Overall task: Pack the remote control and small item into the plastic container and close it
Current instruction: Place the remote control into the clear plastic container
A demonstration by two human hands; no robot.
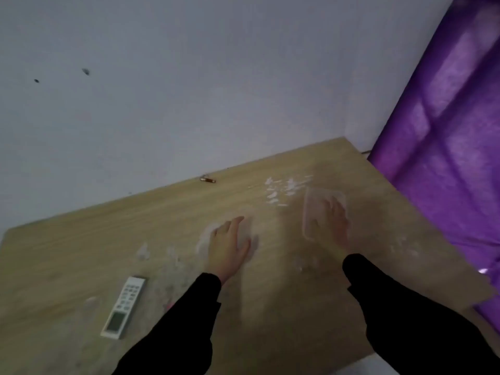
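Remote control (pixel 124 307): lay near table (pixel 81 239) front, untouched; looked light, rigid, best gripped across long sides. Left hand (pixel 228 243) spread flat; right hand (pixel 334 219) fingers extended on clear plastic container (pixel 311 209)

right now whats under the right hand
A clear plastic piece, lid or container I cannot tell, lies flat on the wooden table. The right hand rests on it, hiding its near right part. Nothing shows inside.
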